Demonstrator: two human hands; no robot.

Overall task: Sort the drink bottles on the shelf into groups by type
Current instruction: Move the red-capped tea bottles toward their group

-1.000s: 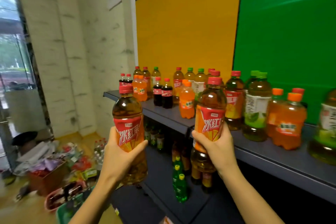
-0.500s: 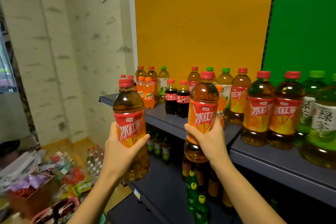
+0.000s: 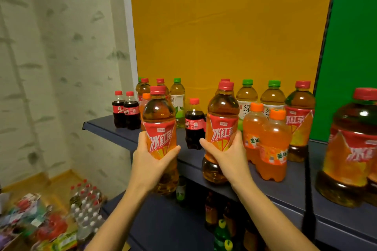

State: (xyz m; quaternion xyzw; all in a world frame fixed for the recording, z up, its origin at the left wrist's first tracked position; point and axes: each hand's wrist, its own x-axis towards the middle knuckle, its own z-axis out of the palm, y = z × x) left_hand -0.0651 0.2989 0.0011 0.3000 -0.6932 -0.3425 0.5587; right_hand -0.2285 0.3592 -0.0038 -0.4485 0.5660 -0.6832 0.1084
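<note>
You gripped left tea bottle (image 3: 159, 128) in left hand (image 3: 152, 162) fingers, right tea bottle (image 3: 222, 124) in right hand (image 3: 229, 158), likely bound for matching bottle (image 3: 352, 149) at 3 o'clock.

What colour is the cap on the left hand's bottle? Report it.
Red cap, seen in the head view.

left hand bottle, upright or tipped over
Upright, near enough: the left hand grips the iced tea bottle round its label, red cap at the top, base below the hand.
</note>
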